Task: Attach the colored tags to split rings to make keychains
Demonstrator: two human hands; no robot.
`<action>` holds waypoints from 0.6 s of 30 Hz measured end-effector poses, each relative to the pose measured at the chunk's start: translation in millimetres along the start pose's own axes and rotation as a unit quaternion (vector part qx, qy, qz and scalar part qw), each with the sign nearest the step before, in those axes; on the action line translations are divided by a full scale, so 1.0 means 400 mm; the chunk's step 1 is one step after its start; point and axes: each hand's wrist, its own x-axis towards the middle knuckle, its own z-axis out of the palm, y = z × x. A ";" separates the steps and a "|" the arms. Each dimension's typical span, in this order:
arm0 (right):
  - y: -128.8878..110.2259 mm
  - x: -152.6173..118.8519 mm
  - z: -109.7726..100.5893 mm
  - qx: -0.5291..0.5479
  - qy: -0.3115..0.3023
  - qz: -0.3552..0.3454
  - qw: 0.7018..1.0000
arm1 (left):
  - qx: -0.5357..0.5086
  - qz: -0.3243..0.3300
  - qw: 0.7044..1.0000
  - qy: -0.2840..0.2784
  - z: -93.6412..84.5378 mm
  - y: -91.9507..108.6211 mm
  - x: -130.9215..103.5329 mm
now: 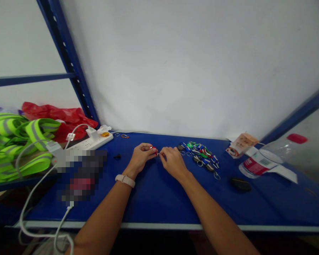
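Your two bare forearms reach out over the blue tabletop (154,202); your left hand (140,156), fingers curled in, pinches a small red key tag (154,149); your right hand (172,161) closes its fingertips on the tag's thin metal ring (159,153), just beside; a heap of green, blue and black key tags (200,156) lies near your right hand; a clear plastic bottle with a red cap (271,156) lies well apart.

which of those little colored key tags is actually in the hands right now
The red key tag, pinched by the left hand with the right hand meeting it. The other tags lie untouched in the blue, green and black pile to the right.
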 end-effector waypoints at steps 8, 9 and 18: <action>-0.008 -0.001 0.004 -0.045 0.001 -0.026 0.999 | -0.035 -0.039 0.998 0.024 0.001 0.002 0.000; -0.008 -0.002 0.008 -0.047 0.000 -0.031 0.998 | -0.036 -0.040 0.998 0.027 0.001 0.002 0.001; -0.012 -0.001 0.021 0.000 -0.005 -0.046 0.999 | -0.055 -0.041 0.996 0.052 0.003 0.005 0.000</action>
